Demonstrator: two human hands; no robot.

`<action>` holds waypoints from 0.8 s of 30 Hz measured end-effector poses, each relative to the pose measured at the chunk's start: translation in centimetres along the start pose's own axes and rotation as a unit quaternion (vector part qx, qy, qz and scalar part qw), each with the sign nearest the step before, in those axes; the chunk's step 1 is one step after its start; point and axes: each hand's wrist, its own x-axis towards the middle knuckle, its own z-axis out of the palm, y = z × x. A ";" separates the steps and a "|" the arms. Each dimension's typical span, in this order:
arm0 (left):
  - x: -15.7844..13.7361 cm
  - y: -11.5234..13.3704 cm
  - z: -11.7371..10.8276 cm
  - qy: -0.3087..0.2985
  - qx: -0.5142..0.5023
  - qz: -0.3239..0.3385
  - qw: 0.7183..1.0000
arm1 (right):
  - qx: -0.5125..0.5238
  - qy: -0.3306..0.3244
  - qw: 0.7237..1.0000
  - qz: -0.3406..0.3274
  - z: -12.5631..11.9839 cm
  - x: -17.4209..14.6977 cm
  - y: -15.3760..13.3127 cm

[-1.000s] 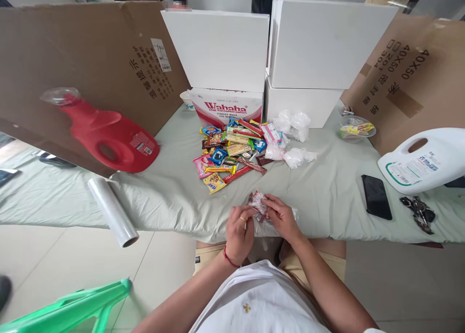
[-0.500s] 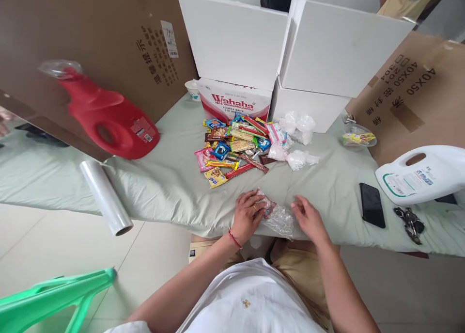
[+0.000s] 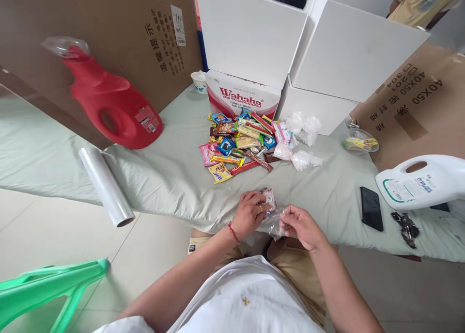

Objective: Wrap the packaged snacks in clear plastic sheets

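Note:
At the table's front edge my left hand (image 3: 250, 215) is closed over a small reddish snack packet (image 3: 269, 197), pressing it against the cloth. Clear plastic film (image 3: 273, 224) trails from the packet toward my lap. My right hand (image 3: 301, 225) pinches the loose end of that film between thumb and fingers. Part of the packet is hidden under my left fingers. Beyond my hands lies a pile of wrapped snacks (image 3: 240, 144), mostly bars and small packets. Crumpled clear plastic bundles (image 3: 304, 159) sit at the pile's right side.
To the left stand a red detergent jug (image 3: 119, 105) and a roll of plastic film (image 3: 107, 187). A Wahaha carton (image 3: 243, 95) and white boxes (image 3: 250, 32) rise behind the snacks. On the right are a phone (image 3: 371, 208), keys (image 3: 407, 229), a white jug (image 3: 423, 180) and a clear bowl (image 3: 361, 142).
My right hand has moved left and taken hold of the film, which it now gathers near my left hand. My left hand stays on the packet. The view has shifted slightly.

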 end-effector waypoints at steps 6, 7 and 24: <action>0.0 -0.9 -0.5 -0.018 -0.089 0.006 0.996 | 0.229 0.053 0.972 -0.001 1.9 4.0 0.3; -0.1 -0.9 -0.8 -0.029 -0.107 0.000 0.994 | 0.244 0.054 0.968 -0.009 2.1 4.4 0.6; 1.5 1.8 3.1 0.154 -0.047 -0.246 0.956 | 0.338 0.046 0.939 -0.054 2.9 3.4 2.3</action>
